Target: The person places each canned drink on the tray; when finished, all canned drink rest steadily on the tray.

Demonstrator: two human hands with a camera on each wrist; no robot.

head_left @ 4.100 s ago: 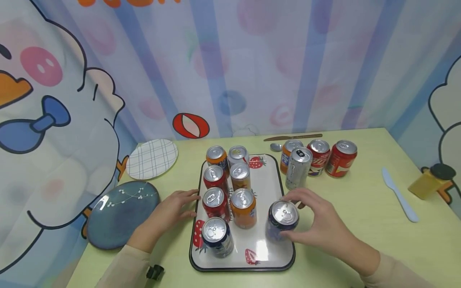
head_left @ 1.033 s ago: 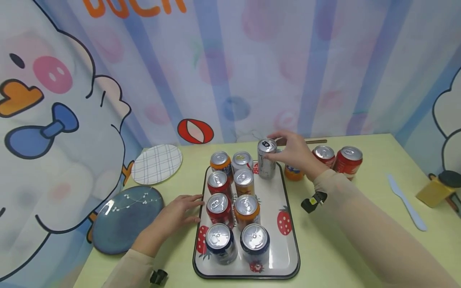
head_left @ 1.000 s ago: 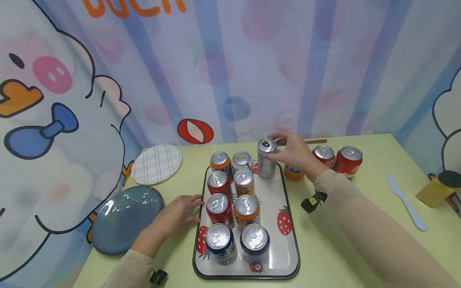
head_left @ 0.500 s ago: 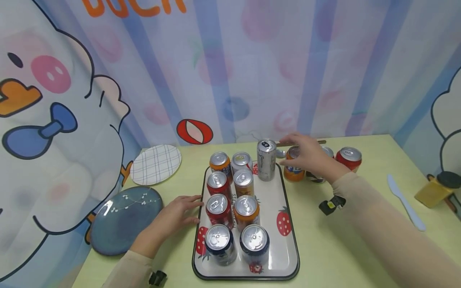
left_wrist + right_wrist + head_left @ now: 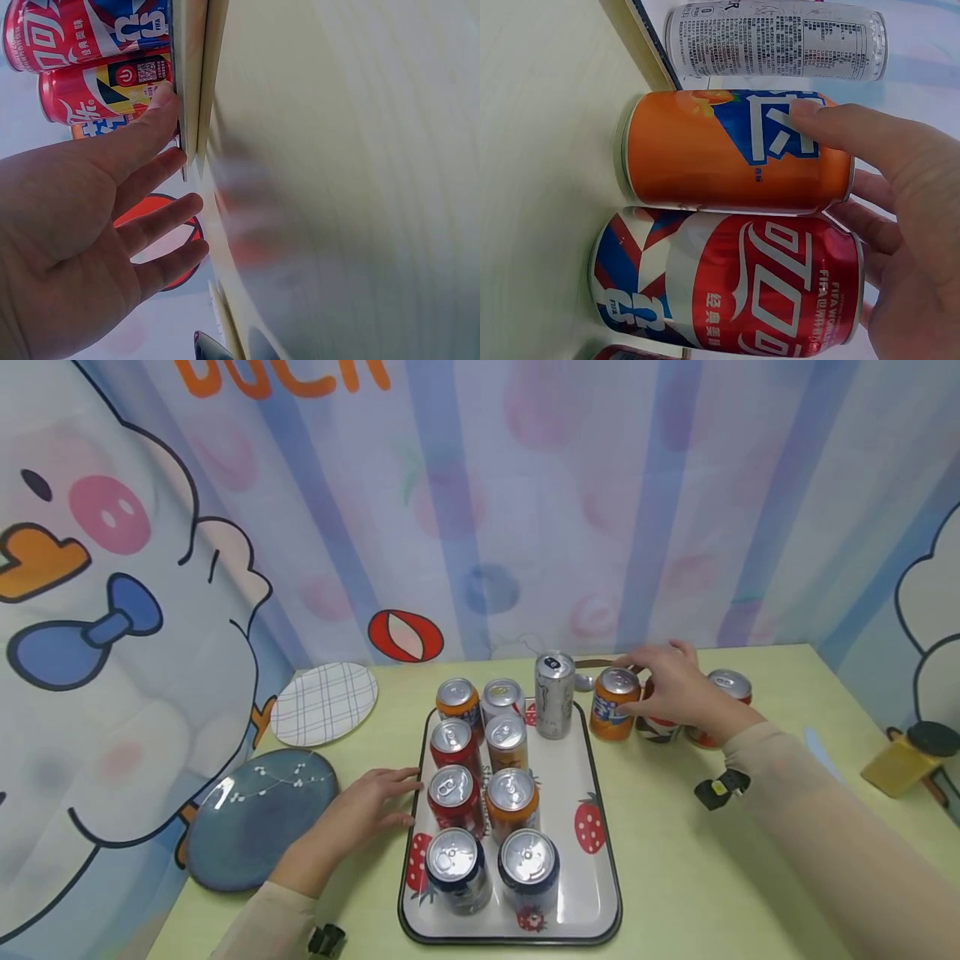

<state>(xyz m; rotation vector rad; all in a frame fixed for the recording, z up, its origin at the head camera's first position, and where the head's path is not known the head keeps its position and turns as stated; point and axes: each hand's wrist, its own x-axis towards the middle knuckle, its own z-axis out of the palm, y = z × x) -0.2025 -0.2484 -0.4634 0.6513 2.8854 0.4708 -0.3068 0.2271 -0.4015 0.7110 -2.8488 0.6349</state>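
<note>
My right hand [image 5: 673,689] grips an orange soda can [image 5: 613,720] on the table, thumb on its front and fingers behind. Beside it stands a red cola can [image 5: 765,281], partly covered by the hand in the head view; another red can [image 5: 729,685] is farther right. With fingers extended, my left hand [image 5: 365,810] touches the left edge of the tray [image 5: 577,902]. On the tray, two columns of upright cans include two dark blue cans, one being the near right can [image 5: 528,864]. A tall silver can [image 5: 554,697] stands at its back right.
Left of the tray lie a dark blue plate [image 5: 262,818] and a white checked plate [image 5: 324,703]. A spoon [image 5: 584,682] lies behind the cans. At right are a pale blue knife [image 5: 822,752], partly behind the sleeve, and a yellow bottle [image 5: 900,764] with a black cap.
A dark blue can was set at the tray's near end, then the silver can at its back right. My right hand let go of the silver can and moved right onto the orange can.
</note>
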